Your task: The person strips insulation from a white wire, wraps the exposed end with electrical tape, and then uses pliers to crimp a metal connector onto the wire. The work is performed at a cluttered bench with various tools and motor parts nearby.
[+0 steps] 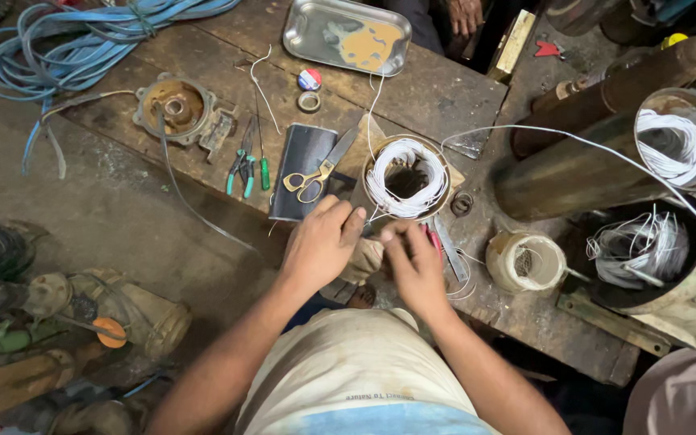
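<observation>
I'm looking at the motor stator with its white wire windings, sitting near the front edge of the wooden surface, and both hands are working just below it. The left hand is pinched closed, seemingly on a thin white wire near the winding, though I can't see the strand between its fingers; the right hand is curled narrow over a small pale piece, whose nature I can't tell. My worry: a hard tug could drag a turn out of the coil or snap the fine wire. The long white strand running off to the rusty cylinder could snag an elbow. The yellow-handled scissors lie just beside the left hand, blades toward the coil, and could nick insulation if bumped.
</observation>
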{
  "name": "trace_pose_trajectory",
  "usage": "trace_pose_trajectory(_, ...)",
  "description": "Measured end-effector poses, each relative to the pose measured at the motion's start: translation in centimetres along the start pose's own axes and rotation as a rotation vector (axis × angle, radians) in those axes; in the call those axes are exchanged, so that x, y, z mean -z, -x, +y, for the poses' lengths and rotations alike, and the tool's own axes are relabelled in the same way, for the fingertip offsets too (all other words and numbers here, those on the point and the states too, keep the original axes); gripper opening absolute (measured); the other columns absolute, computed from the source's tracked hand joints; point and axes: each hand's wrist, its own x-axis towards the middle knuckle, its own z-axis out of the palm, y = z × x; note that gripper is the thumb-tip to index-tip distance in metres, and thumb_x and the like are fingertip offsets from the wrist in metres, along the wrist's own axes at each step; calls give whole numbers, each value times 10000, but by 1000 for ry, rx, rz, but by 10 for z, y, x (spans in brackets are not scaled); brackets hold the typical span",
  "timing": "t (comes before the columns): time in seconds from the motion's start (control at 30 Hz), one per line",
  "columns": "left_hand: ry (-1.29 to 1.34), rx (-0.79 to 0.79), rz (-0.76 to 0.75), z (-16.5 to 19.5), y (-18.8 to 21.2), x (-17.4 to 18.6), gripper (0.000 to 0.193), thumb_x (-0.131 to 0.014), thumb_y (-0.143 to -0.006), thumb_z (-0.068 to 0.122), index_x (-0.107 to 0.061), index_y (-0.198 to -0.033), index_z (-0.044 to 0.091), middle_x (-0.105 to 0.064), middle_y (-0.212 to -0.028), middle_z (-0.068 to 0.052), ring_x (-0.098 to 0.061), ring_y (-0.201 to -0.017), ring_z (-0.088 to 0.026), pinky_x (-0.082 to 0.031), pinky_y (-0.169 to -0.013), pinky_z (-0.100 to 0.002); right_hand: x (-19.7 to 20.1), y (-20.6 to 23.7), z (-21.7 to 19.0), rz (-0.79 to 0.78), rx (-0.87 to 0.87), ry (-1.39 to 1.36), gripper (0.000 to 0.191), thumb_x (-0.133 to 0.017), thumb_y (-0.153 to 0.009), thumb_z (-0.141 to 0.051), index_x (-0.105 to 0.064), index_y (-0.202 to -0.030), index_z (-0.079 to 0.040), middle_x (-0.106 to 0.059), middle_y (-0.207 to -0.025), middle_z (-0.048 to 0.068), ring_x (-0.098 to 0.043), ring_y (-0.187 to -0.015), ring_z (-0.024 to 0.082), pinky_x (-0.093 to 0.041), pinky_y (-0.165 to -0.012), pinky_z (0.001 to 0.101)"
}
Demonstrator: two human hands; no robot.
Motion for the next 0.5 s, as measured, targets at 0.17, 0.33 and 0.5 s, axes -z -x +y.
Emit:
trace_pose_trajectory(0.17, -56, 4, -140, 0, -2, 2, 279, -572, -1029, 282, -606, -903, 35, -607, -939, -199, -618, -867, -464, -490, -727, -547, -1, -2, 24, -154, -125, -105, 243, -590, -1028, -279, -589, -1116, -53, -707, -874, 27, -662, -771, 101, -546, -689, 275)
trace_pose_trajectory(0.33, 115, -78, -47, 10, 2, -6, 236, -628, -995, 222, -552, -985, -2, -570, -980, -209, -603, -853, -454, -491, -737, -513, -1, -4, 15, -189, -340, -623, 256, -615, -1050, -255, -565, -1117, -12, -672, -1046, 81, -660, -906, 164, -568, -791, 313)
trace_pose_trajectory(0.5, 108, -69, -50, 6, -5, -4, 248, -696, -957, 210, -581, -909, -5, -579, -941, -197, -602, -843, -420, -489, -748, -487, -5, 1, -8, -195, -448, -581, 351, -572, -969, -257, -519, -1307, -178, -660, -1058, 48, -689, -881, 139, -533, -713, 310)
